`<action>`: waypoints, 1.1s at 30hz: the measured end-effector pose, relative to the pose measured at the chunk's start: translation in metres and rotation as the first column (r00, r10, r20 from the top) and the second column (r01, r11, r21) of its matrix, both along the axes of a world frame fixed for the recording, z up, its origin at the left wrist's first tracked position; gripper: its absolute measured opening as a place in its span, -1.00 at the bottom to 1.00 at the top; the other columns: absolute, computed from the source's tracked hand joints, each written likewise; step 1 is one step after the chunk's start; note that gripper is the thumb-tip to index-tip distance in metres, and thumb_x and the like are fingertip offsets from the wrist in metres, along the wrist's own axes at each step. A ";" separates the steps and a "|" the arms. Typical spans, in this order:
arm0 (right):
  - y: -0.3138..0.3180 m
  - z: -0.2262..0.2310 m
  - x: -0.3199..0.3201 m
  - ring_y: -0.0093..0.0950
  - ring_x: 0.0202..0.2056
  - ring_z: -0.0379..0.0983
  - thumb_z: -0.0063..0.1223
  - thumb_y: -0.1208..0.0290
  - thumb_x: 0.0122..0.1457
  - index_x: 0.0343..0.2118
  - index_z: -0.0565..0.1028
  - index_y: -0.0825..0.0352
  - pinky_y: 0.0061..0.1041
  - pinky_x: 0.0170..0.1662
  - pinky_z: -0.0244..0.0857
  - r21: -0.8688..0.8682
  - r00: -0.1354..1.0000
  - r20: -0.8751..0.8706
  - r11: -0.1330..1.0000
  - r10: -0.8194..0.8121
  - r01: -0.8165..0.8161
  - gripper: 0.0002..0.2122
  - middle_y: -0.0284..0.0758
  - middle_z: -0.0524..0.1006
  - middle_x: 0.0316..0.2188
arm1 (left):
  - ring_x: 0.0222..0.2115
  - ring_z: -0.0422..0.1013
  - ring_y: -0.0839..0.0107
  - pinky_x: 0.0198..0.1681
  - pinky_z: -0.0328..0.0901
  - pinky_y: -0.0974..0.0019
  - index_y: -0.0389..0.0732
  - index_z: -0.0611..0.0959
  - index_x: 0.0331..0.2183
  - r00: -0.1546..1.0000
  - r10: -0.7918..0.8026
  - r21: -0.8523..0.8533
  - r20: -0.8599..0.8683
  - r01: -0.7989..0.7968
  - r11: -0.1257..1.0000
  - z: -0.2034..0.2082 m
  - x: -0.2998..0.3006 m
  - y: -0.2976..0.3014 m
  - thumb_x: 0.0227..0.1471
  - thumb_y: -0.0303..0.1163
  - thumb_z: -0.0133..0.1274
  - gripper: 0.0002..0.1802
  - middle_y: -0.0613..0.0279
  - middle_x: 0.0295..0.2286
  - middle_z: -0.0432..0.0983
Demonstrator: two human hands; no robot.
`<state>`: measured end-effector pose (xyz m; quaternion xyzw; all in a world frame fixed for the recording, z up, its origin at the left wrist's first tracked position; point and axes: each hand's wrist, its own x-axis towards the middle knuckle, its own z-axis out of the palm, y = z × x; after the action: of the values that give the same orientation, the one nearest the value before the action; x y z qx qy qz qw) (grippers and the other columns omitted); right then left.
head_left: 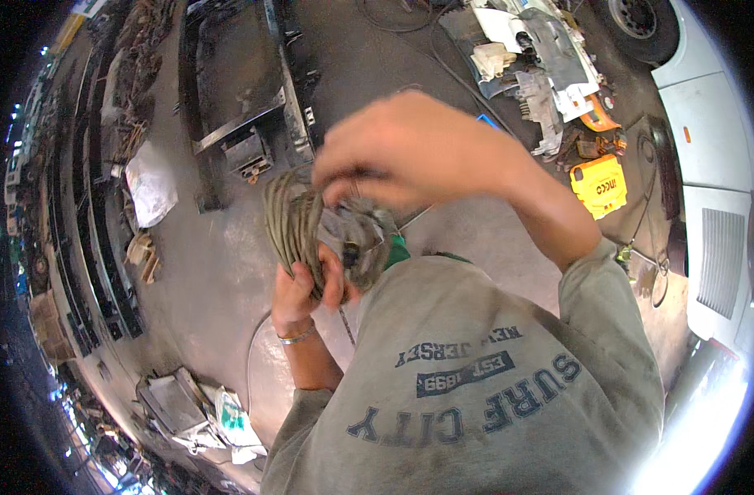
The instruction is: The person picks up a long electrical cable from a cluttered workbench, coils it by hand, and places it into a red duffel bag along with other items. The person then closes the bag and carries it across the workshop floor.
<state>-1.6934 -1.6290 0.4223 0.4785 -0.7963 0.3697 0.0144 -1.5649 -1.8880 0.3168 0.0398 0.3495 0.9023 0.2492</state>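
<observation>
The coiled cable (pixel 293 227) is sheathed in dull, matt, plastic-like material. The shirt (pixel 476 309) is made of matt cloth, soft-looking and creased. A shiny metal finish is shown by the bracelet (pixel 297 335). The frame (pixel 284 70) is formed of dark metal, the case (pixel 598 186) of bright plastic, the bag (pixel 151 186) of thin, crinkled film. On the floor (pixel 216 289), a smooth surface is marked by glossy patches.

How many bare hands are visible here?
2: the left hand grips the coiled cable at its lower side; the blurred right hand is at its upper right.
</observation>
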 end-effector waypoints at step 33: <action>0.086 -0.108 -0.331 -0.32 -0.45 0.57 0.10 0.14 0.25 -0.32 0.50 0.10 -0.28 -0.55 0.34 0.058 0.962 0.022 0.960 0.272 -0.273 -0.83 -0.41 0.47 -0.46 | -0.24 0.63 0.12 -0.09 0.53 -0.04 -0.31 0.52 -0.11 0.833 0.495 -0.513 -0.246 -0.545 0.663 0.008 -0.412 0.039 0.31 -0.34 0.03 -0.76 -0.10 -0.23 0.65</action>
<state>-2.0249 -1.5426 0.3145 0.5811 -0.7338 0.3474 -0.0563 -1.9772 -1.8492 0.3250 -0.0986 0.6063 0.7884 -0.0338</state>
